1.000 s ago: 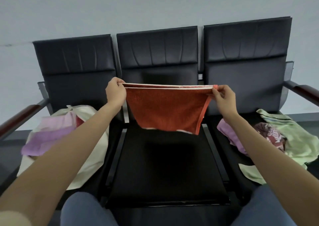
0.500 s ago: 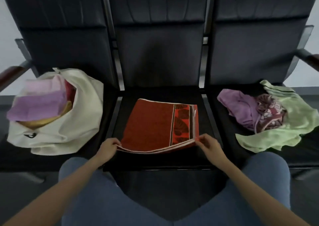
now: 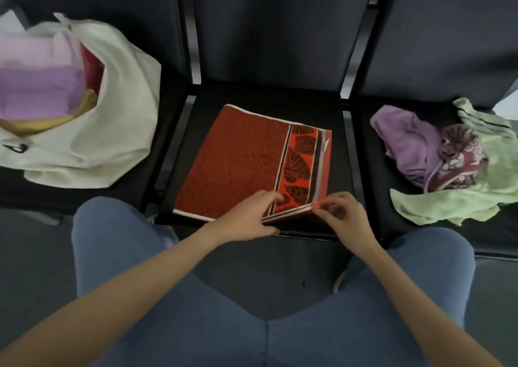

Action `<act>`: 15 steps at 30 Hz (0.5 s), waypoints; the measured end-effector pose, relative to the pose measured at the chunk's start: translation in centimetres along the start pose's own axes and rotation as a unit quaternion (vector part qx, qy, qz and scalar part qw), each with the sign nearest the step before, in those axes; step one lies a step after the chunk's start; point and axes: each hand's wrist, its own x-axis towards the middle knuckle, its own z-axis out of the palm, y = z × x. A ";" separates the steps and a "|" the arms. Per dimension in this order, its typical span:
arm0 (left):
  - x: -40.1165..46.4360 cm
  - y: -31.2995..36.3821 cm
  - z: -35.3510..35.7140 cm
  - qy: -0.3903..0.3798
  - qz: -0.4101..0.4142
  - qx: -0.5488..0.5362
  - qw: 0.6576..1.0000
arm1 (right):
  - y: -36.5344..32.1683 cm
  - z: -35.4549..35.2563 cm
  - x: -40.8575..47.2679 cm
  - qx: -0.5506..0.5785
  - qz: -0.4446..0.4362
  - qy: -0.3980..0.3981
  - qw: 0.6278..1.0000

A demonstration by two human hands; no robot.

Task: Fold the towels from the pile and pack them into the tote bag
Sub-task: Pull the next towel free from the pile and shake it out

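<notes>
Seats (image 3: 269, 97) of dark upholstery run in a row of three across the view, beyond both hands, with narrow gaps between the cushions. Bare black cushion shows beyond the red towel (image 3: 238, 159) on the middle seat, up to the backrest, and in slimmer strips to either side of it. That towel lies folded flat, its far edge white-trimmed and its right end carrying a leaf-patterned band; its near edge sits at the seat's front lip, right under the fingers.

Left of the left hand, on the neighbouring seat, the cream tote bag (image 3: 112, 131) slumps open with folded lilac and pink towels (image 3: 42, 86) showing in its mouth. Right of the right hand, on the third seat, the loose pile (image 3: 459, 164) of purple, patterned maroon and pale green cloth spreads toward the cushion's front edge, well apart from the red towel.

Blue-clad knees (image 3: 117, 243) frame the floor below the wrists.

The left hand (image 3: 249, 218) has its fingers on top of the towel near the patterned band and its thumb below the layered edge. The right hand (image 3: 342, 212) pinches the near right corner, lifting those layers slightly off the cushion.
</notes>
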 end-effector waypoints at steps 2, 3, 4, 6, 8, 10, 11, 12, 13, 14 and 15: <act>2.1 1.0 1.3 0.039 0.002 -0.051 0.998 | -0.2 -0.2 0.2 0.000 0.003 -0.001 1.000; 3.0 1.2 1.9 0.060 -0.001 -0.062 0.996 | -0.2 -0.3 0.2 0.002 0.002 -0.001 1.000; 3.7 1.5 2.3 0.078 0.002 -0.067 0.995 | -0.3 -0.5 0.2 0.004 0.002 -0.004 1.000; 4.5 2.0 3.1 0.095 0.027 -0.061 0.993 | -0.1 -0.8 0.3 0.011 0.008 -0.011 1.000; 4.8 2.3 3.6 0.109 0.045 -0.045 0.992 | 0.3 -0.8 0.4 0.024 0.047 0.009 0.999; 4.8 2.6 3.7 0.136 0.047 -0.042 0.989 | 1.1 -0.3 1.6 0.051 0.134 0.060 0.988; 4.7 2.7 3.6 0.148 0.046 -0.050 0.987 | 1.5 -0.1 2.5 0.083 0.192 0.079 0.975; 4.6 2.9 3.5 0.157 0.049 -0.062 0.984 | 1.7 0.1 3.8 0.126 0.250 0.081 0.957; 4.4 3.1 3.1 0.161 0.046 -0.070 0.983 | 1.9 0.3 5.2 0.173 0.301 0.069 0.935; 4.3 3.2 2.8 0.163 0.047 -0.077 0.982 | 2.1 0.4 6.7 0.216 0.339 0.052 0.914; 4.2 3.2 2.4 0.156 0.039 -0.091 0.983 | 2.1 0.5 8.3 0.249 0.363 0.041 0.897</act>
